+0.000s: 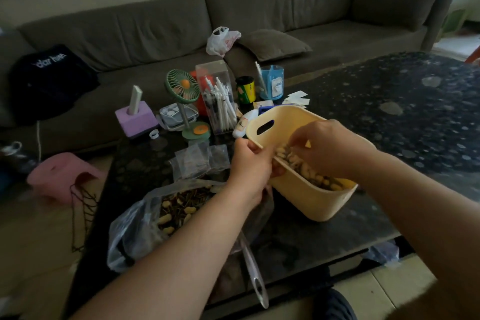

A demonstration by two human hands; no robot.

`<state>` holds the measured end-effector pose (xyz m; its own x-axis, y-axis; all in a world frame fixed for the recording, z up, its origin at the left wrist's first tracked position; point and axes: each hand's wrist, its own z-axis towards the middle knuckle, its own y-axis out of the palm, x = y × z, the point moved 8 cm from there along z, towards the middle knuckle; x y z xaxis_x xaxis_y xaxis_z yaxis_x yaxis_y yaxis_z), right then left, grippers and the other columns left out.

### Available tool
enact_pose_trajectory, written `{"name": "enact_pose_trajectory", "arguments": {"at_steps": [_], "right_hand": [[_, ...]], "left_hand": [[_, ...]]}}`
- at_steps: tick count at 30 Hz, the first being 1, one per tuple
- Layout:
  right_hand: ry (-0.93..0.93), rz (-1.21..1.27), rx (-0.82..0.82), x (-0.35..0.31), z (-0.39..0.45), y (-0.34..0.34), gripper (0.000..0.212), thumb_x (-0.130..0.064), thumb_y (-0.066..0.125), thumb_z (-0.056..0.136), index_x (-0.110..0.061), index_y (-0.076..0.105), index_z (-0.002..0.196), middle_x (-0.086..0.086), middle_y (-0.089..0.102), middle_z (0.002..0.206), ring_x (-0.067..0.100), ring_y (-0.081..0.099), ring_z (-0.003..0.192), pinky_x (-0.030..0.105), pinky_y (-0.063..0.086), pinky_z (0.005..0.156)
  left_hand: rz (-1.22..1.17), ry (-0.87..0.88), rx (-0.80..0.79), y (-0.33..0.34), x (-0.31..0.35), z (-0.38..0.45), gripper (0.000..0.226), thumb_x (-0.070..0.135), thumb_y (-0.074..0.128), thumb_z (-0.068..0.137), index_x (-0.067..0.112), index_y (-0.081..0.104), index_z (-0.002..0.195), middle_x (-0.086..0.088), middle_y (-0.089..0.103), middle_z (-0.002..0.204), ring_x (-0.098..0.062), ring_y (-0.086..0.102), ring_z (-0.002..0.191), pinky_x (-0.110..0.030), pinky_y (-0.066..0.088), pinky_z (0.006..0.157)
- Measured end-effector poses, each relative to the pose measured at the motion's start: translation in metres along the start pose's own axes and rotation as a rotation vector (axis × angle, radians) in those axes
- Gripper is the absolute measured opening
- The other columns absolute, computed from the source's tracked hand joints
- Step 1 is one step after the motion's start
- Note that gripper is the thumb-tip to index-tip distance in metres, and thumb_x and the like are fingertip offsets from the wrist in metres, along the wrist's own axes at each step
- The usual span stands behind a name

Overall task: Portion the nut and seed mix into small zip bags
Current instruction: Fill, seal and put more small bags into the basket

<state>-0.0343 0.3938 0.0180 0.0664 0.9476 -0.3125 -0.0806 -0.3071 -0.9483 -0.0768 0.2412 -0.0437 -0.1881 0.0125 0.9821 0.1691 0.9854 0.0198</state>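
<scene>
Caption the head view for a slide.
Left hand grips the tilted yellow basket while the right hand reaches into its nut mix.

White lettering on the black fabric bag lying on the sofa reads roughly "dar hwn" (blurred, so uncertain). Print on the white plastic carrier bag is illegible.

On the worktop a basket sits tilted at the middle, nut mix inside it. Left of it lies a large bag of mix, with small zip bags just behind that. A fan and pen box stand farther back, the sofa behind all.
</scene>
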Motion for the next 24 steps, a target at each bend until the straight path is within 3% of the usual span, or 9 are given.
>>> {"name": "enact_pose_trajectory", "arguments": {"at_steps": [3,5,8,12,14,17,20,24], "right_hand": [[-0.065,0.014,0.081,-0.027,0.000,-0.004,0.024,-0.033,0.064,0.101,-0.037,0.070,0.124,-0.011,0.070,0.111,0.008,0.063,0.094,0.025,0.054,0.083],[-0.166,0.047,0.227,-0.052,-0.004,-0.009,0.026,-0.029,0.066,0.099,-0.032,0.072,0.124,-0.009,0.071,0.110,0.009,0.061,0.095,0.020,0.045,0.080],[-0.338,0.164,0.360,-0.101,-0.018,-0.005,0.023,-0.020,0.067,0.095,-0.026,0.077,0.115,-0.006,0.068,0.097,0.012,0.061,0.085,0.016,0.039,0.070],[-0.522,0.207,0.204,-0.159,-0.020,0.036,0.021,-0.020,0.064,0.096,-0.023,0.077,0.112,-0.005,0.066,0.100,0.012,0.061,0.087,0.026,0.052,0.078],[-0.546,0.174,0.081,-0.170,-0.012,0.064,0.019,-0.020,0.062,0.096,-0.023,0.077,0.108,-0.003,0.067,0.098,0.014,0.062,0.088,0.030,0.055,0.080],[-0.505,0.106,-0.124,-0.170,0.003,0.102,0.017,-0.024,0.058,0.097,-0.023,0.073,0.104,-0.001,0.066,0.095,0.020,0.063,0.087,0.042,0.058,0.079],[-0.484,0.076,-0.192,-0.168,0.011,0.117,0.019,-0.025,0.056,0.099,-0.024,0.071,0.110,0.000,0.066,0.100,0.021,0.063,0.091,0.042,0.059,0.080],[-0.477,0.088,-0.216,-0.167,0.020,0.120,0.021,-0.025,0.055,0.100,-0.025,0.071,0.112,-0.001,0.067,0.101,0.020,0.064,0.092,0.041,0.059,0.082]], "left_hand": [[-0.024,-0.070,-0.120,-0.009,-0.002,0.001,0.016,0.020,0.063,0.107,0.010,0.051,0.111,-0.013,0.061,0.099,-0.018,0.066,0.074,-0.029,0.061,0.060],[-0.018,-0.060,-0.198,-0.021,0.004,-0.006,0.021,0.027,0.058,0.109,0.008,0.056,0.120,-0.012,0.063,0.096,-0.018,0.066,0.075,-0.032,0.062,0.064],[0.052,0.051,-0.150,-0.071,0.032,-0.004,0.016,0.027,0.055,0.110,0.019,0.059,0.123,-0.009,0.067,0.095,-0.017,0.067,0.074,-0.032,0.061,0.066],[0.597,0.225,0.076,-0.156,0.061,0.034,0.011,0.024,0.063,0.104,0.026,0.071,0.111,0.003,0.073,0.095,-0.014,0.070,0.086,-0.035,0.058,0.080],[0.886,0.223,0.063,-0.171,0.052,0.055,0.009,0.025,0.068,0.100,0.030,0.074,0.105,0.010,0.073,0.100,-0.011,0.069,0.097,-0.030,0.053,0.084],[1.209,0.203,-0.038,-0.170,0.023,0.079,0.020,0.027,0.073,0.097,0.027,0.076,0.117,0.007,0.073,0.112,-0.014,0.069,0.107,-0.028,0.052,0.090],[1.425,0.216,-0.072,-0.165,0.000,0.098,0.030,0.028,0.074,0.094,0.023,0.074,0.124,-0.002,0.071,0.125,-0.022,0.068,0.113,-0.039,0.058,0.097],[1.564,0.248,-0.015,-0.164,-0.007,0.111,0.016,0.026,0.067,0.097,0.019,0.080,0.104,-0.006,0.075,0.104,-0.028,0.072,0.096,-0.043,0.062,0.087]]}}
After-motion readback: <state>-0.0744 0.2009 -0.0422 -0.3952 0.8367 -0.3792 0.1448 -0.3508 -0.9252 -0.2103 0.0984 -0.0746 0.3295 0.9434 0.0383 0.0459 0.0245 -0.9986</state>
